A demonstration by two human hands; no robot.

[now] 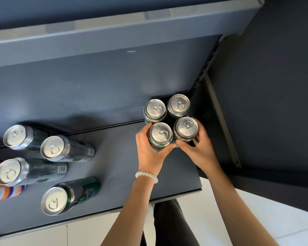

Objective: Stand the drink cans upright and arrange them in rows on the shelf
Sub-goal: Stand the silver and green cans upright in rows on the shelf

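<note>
Four cans stand in a square block at the shelf's three o'clock end, my left hand and right hand each wrapping fingers round a front can to square the rows, while five more cans wait at nine o'clock.
</note>
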